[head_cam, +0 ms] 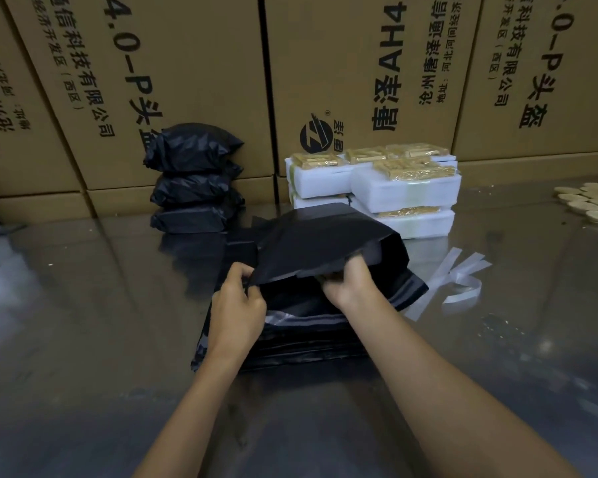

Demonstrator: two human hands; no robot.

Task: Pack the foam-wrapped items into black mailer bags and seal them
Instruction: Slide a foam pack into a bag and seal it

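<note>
A black mailer bag (325, 241) is lifted over a flat stack of black mailer bags (301, 334) at the table's middle. My left hand (237, 305) pinches the bag's near-left edge. My right hand (351, 281) grips the bag's mouth, its fingers tucked under the plastic. Whether anything is inside the bag is hidden. Behind it, several white foam-wrapped items (404, 188) with gold-coloured pieces on top are stacked. Three sealed black packed bags (194, 177) are piled at the back left.
Large brown cardboard boxes (187, 81) form a wall along the back. Peeled clear adhesive strips (453, 281) lie right of the bags. Pale round discs (591, 201) sit at the far right. The table (83, 305) is shiny grey metal.
</note>
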